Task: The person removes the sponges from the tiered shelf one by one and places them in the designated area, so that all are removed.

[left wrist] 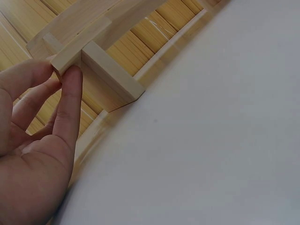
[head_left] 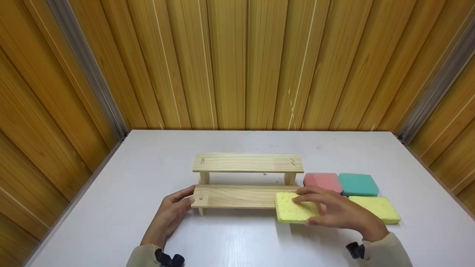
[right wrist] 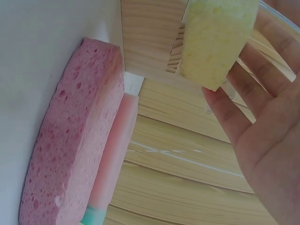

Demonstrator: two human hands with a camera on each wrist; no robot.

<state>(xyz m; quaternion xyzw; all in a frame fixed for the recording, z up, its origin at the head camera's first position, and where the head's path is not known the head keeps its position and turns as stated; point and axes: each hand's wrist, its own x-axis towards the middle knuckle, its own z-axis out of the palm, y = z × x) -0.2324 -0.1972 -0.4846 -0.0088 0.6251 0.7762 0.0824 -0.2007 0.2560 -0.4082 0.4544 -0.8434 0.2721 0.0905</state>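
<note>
A pale wooden two-step stand has a low front board [head_left: 237, 196] and a higher back board [head_left: 246, 163]. My left hand [head_left: 172, 211] pinches the front board's left end, thumb under its edge in the left wrist view, close to the leg [left wrist: 112, 70]. In my right hand [head_left: 336, 211] is a yellow sponge [head_left: 293, 209], held by its right side between thumb and fingers. The sponge is tilted and overlaps the right end of the front board in the head view. A porous pink sponge [right wrist: 70, 136] lies below that hand, mostly hidden from the head camera.
To the right of the stand lie another pink sponge [head_left: 322, 181], a teal sponge [head_left: 358, 184] and a second yellow sponge [head_left: 376, 209], close together on the white table [head_left: 156, 155]. Wood-patterned panels [head_left: 230, 66] wall the table's back and sides.
</note>
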